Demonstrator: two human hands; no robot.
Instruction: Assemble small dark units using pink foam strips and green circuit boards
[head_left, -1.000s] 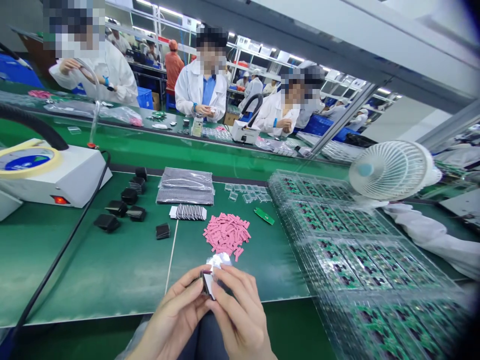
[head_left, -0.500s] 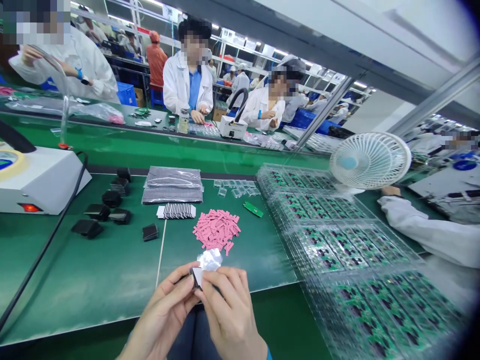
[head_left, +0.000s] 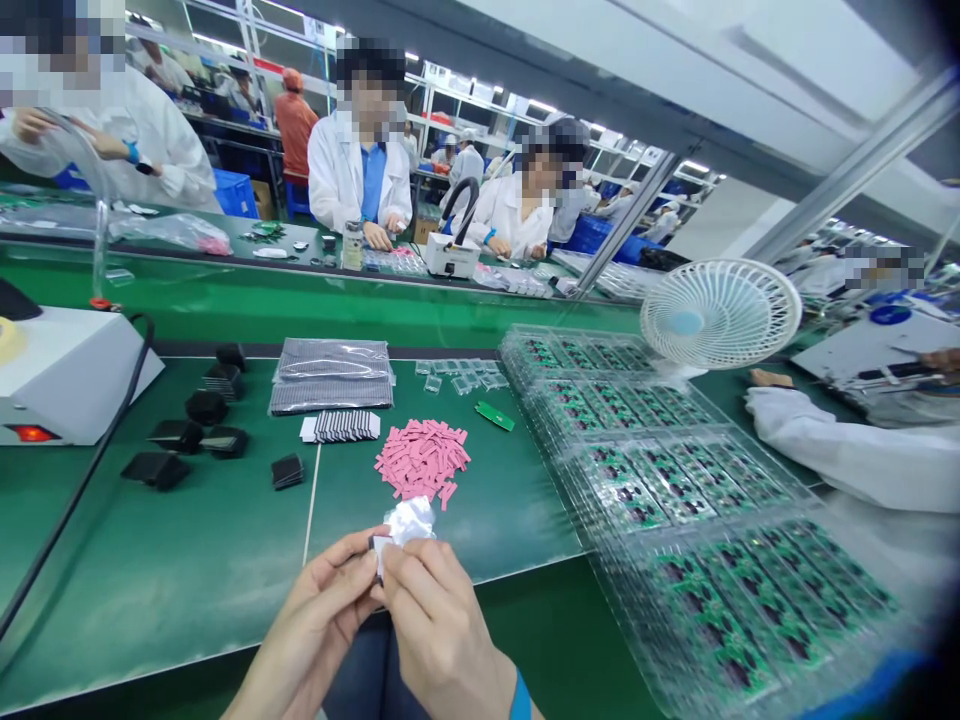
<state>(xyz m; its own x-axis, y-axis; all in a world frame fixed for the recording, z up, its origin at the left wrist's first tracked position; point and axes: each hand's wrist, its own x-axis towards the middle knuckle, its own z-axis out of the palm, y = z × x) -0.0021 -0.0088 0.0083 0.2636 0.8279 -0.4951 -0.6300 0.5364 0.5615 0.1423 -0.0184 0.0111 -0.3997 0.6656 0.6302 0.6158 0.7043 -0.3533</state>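
My left hand (head_left: 330,592) pinches a small black piece with a white face (head_left: 380,549) between thumb and fingers, just over the front edge of the bench. Against the same piece, the closed fingertips of my right hand (head_left: 442,612) grip its white side; they partly hide it. A crumpled shiny white film (head_left: 411,520) lies right behind my fingers. Past it is a heap of pink strips (head_left: 422,458). To the left sit a small stack of black pads (head_left: 287,472) and a row of white-and-black striped pieces (head_left: 342,427).
Stacked clear trays of green circuit boards (head_left: 645,480) fill the right side. A single green board (head_left: 494,416) and small clear pieces (head_left: 461,376) lie behind the pink heap. Several black stacks (head_left: 178,436), a white device (head_left: 75,370) and its cable stand left. A white fan (head_left: 720,313) is behind the trays.
The view has shifted slightly, so the bench appears further left. My right fingers now cover more of the piece's white face. Both hands keep their hold.
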